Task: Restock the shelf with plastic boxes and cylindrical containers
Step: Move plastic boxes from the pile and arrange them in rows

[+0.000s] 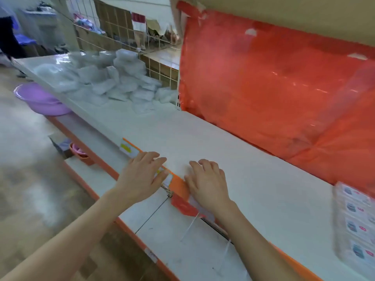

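Head view: a long white shelf (233,151) runs from the lower right to the upper left, with an orange strip (179,184) along its front edge. Both bare forearms reach in from below.

The left hand (142,175) lies palm down at the shelf's front edge. Its fingers are straight and slightly spread, the fingertips are over the edge, and the thumb is by a small white price tag (167,178) on the strip. It grips nothing.

The right hand (207,183) is just beside it, also palm down. Its wrist is over the strip and its loosely bent fingers rest on the shelf top, holding nothing.

A 2nd price tag (128,149), white with a yellow patch, sits further left on the strip. The print on both tags is too blurred to read.

The plastic boxes (113,82) lie in a loose heap of clear, bagged packs at the far left end of the same shelf, well apart from the hands. Some near the top of the heap look rounded, but the blur hides whether they are cylindrical.

Behind the shelf hangs a crinkled red plastic sheet (274,88). At the right edge a clear sheet of printed labels (355,222) lies on the shelf. It shows small product pictures with red marks, and no words can be read.

A lower shelf (182,246) juts out beneath the hands. A purple basin (40,100) sits below the heap at the left, and a wire grid (121,27) stands behind the heap.
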The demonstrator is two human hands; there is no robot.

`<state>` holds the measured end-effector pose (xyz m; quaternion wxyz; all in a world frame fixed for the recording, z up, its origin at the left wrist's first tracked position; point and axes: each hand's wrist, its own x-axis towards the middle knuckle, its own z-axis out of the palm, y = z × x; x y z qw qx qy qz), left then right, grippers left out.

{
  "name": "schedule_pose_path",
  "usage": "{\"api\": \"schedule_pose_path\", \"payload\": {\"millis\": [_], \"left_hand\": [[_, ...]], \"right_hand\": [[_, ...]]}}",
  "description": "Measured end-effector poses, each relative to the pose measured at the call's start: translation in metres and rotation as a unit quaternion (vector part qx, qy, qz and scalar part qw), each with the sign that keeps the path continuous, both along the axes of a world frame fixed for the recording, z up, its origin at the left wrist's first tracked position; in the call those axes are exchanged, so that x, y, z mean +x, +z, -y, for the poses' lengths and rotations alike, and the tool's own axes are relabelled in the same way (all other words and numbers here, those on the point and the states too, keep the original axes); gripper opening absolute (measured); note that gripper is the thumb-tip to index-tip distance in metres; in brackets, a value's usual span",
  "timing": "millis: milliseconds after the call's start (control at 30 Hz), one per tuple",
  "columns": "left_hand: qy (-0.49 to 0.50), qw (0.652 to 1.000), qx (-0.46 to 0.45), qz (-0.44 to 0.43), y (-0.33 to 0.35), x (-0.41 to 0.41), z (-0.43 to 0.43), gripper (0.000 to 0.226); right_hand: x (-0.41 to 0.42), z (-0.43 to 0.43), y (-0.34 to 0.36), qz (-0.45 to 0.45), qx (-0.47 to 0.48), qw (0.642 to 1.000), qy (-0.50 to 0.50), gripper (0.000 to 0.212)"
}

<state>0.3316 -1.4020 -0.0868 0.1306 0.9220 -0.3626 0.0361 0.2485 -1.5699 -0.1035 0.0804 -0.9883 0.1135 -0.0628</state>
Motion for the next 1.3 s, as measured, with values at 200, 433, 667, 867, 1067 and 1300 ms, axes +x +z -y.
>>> {"api": "schedule_pose_path", "payload": {"millis": [200,433,667,867,1067,1300], "left_hand": [[0.029,1.000,0.007,0.000,0.005,0.057,-0.087,0.083],[0.061,0.998,0.009,-0.024,-0.014,0.099,-0.147,0.056],[0.078,0.996,0.009,-0.046,-0.030,0.144,-0.156,0.046],[0.059,0.998,0.000,-0.033,-0.030,0.205,-0.135,0.046],[0.011,1.000,-0.003,-0.024,-0.029,0.270,-0.092,0.046],[-0.040,0.999,0.008,-0.022,-0.038,0.315,-0.054,0.047]], "right_hand": [[0.074,-0.083,0.007,0.011,0.015,0.999,0.027,0.042],[0.128,-0.132,0.008,0.008,0.020,0.999,0.043,0.042],[0.182,-0.133,-0.002,-0.007,0.045,0.998,0.043,0.042],[0.247,-0.112,-0.003,-0.002,0.047,0.999,0.024,0.041],[0.310,-0.071,-0.003,-0.003,0.070,0.995,-0.076,0.041],[0.355,-0.047,-0.014,-0.025,0.144,0.977,-0.156,0.056]]}}
